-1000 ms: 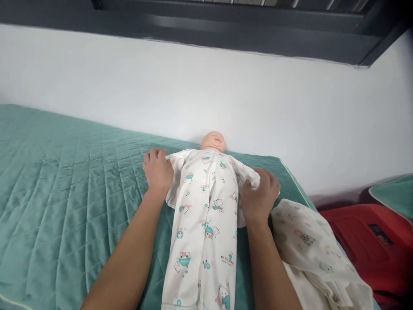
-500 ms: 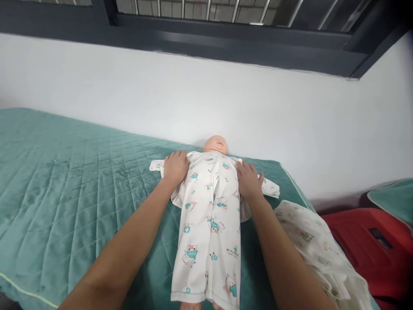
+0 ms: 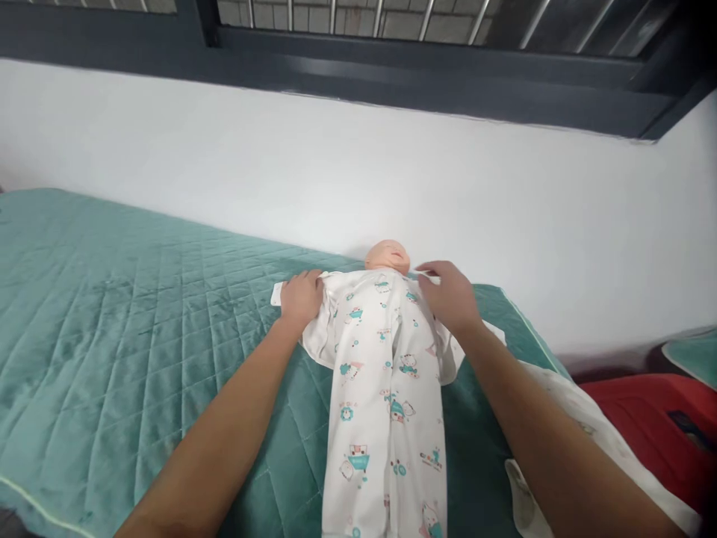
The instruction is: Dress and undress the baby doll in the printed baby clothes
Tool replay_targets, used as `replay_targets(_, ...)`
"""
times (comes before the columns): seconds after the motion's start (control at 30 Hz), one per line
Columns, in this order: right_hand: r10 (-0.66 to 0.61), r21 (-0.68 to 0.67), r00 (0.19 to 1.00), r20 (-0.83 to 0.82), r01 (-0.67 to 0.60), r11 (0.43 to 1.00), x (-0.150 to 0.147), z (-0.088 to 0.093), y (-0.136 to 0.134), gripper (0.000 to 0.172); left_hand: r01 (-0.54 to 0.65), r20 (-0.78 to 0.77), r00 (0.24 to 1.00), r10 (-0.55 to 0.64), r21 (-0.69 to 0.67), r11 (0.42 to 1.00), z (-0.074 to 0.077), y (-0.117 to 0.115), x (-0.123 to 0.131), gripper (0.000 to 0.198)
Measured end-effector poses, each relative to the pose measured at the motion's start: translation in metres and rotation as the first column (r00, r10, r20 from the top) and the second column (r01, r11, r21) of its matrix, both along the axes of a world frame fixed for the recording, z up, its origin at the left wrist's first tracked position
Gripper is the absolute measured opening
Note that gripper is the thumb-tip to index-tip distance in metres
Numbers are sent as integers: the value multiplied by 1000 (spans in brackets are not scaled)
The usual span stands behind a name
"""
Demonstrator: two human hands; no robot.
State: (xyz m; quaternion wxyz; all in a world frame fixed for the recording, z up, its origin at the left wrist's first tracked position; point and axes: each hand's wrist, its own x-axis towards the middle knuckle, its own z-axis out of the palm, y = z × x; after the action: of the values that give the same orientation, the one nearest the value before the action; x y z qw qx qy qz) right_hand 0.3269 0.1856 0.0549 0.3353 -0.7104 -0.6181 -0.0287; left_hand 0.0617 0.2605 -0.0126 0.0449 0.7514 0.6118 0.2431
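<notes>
A baby doll (image 3: pixel 388 258) lies on its back on a teal quilted bed cover (image 3: pixel 123 299), head toward the wall. It wears a white printed sleepsuit (image 3: pixel 386 388) with small cartoon figures. My left hand (image 3: pixel 301 297) rests flat on the doll's left sleeve, fingers stretched toward the shoulder. My right hand (image 3: pixel 449 296) hovers over the doll's other shoulder with fingers curled loosely, its thumb and forefinger close to the collar. Whether it pinches the cloth is unclear.
A second white printed cloth (image 3: pixel 594 441) lies crumpled at the right under my forearm. A red object (image 3: pixel 655 426) sits past the bed's right edge. A white wall (image 3: pixel 336 172) and a dark window frame (image 3: pixel 392 67) stand behind the doll.
My right hand has lifted from the doll's side and moved up to the collar by the neck. My left hand stays on the sleeve. The view has shifted slightly left.
</notes>
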Motion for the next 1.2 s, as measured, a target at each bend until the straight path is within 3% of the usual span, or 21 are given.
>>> replay_targets(0.07, 317, -180, 943, 106, -295, 938, -36, 17, 17, 27, 0, 7, 1000, 0, -4, 1000, 2, -1, 1, 39)
replay_targets(0.1, 421, -247, 884, 205, -369, 896, -54, 23, 26, 27, 0, 8, 1000, 0, -5, 1000, 3, -1, 1, 39)
replay_targets(0.17, 554, -405, 748, 366, -408, 818, -85, 31, 43, 26, 1, 14, 1000, -1, -6, 1000, 4, -2, 1, 39)
replay_targets(0.23, 623, -552, 651, 435, -354, 755, -109, 31, 57, 25, 2, 35, 999, -1, -4, 1000, 4, -1, 0, 38)
replay_targets(0.37, 618, -633, 637, 460, -254, 732, -134, 22, 71, 35, -1, 91, 996, 3, -18, 1000, 3, 3, 1, 35)
replay_targets(0.53, 654, -697, 650, 388, -257, 669, -135, 13, 86, 45, -4, 103, 995, 7, -28, 1000, 3, 5, 1, 33)
replay_targets(0.63, 667, -725, 655, 355, -258, 639, -126, 18, 90, 38, 0, 115, 993, 1, -6, 1000, 4, 1, 0, 35)
replay_targets(0.73, 678, -715, 664, 316, -303, 630, -115, 27, 87, 42, 20, 129, 991, -25, 44, 999, 5, -5, -3, 36)
replay_targets(0.87, 668, -675, 673, 319, -334, 658, -99, 37, 77, 39, 39, 143, 988, -51, 88, 995, 4, -13, -9, 41)
replay_targets(1.03, 611, -604, 701, 367, -320, 730, -79, 43, 67, 34, 43, 169, 984, -48, 33, 999, -5, -19, -16, 43)
replay_targets(1.2, 619, -589, 682, 390, -332, 737, -71, 50, 62, 35, -7, 121, 993, 1, 49, 999, -9, -20, -21, 34)
